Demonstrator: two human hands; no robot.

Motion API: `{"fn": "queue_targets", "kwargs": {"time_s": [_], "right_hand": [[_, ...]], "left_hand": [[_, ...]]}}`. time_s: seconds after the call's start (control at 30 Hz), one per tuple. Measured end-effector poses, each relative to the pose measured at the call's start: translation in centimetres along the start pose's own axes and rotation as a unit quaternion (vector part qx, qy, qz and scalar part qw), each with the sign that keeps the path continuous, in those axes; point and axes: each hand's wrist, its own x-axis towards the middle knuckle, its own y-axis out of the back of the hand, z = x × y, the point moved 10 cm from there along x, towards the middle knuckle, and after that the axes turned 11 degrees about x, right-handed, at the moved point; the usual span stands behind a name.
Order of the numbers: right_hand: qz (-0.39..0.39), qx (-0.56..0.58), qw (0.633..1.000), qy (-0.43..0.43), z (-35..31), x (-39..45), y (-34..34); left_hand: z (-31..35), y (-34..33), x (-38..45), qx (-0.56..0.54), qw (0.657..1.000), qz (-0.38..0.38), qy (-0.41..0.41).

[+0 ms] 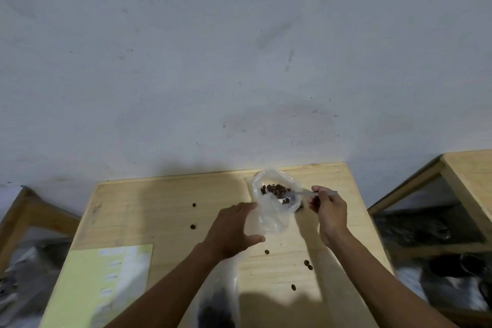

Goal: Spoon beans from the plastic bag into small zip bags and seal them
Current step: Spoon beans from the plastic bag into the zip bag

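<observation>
Right of centre frame on the table (165, 210), the left hand (234, 229), fingers spread, steadies the plastic bag (274, 210) while the right hand (330, 208) pinches the spoon (300, 194), its bowl among the beans (275, 189), apparently for scooping.

Setting: plain indoor work room, bench-style, not a kitchen or shop. Evidence: bare grey-white wall (239, 48), scuffed and marked, directly beyond both hands. Light unfinished wooden table (165, 210) under the hands, pushed against that wall. Similar wooden-framed tables either side: one to the right of the right hand (468, 168), one to the left of the left hand (24, 210), dark blurred clutter beneath each. Pale green sheet (87, 279) with small white labels lies on the table near the left forearm, suggesting sorting or packing work
</observation>
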Motion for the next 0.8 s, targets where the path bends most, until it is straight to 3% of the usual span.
{"fn": "queue_targets", "kwargs": {"time_s": [0.2, 0.37, 0.6, 0.8], "right_hand": [[-0.023, 0.008, 0.996, 0.084, -6.0, -2.6, -1.4], [-0.088, -0.074, 0.983, 0.146, -7.6, -4.9, -3.2], [-0.199, -0.189, 0.911, 0.307, -9.8, -8.1, -6.0], [-0.124, -0.147, 0.933, 0.303, -10.3, -6.5, -3.4]], "left_hand": [[-2.1, 0.8, 0.0, 0.013, 0.996, -0.002, 0.092], [-1.7, 1.1, 0.4, 0.003, 0.994, -0.005, 0.108], [-1.0, 1.5, 0.6, 0.003, 0.995, 0.000, 0.097], [-2.2, 1.1, 0.7, -0.013, 0.997, -0.014, 0.078]]}}
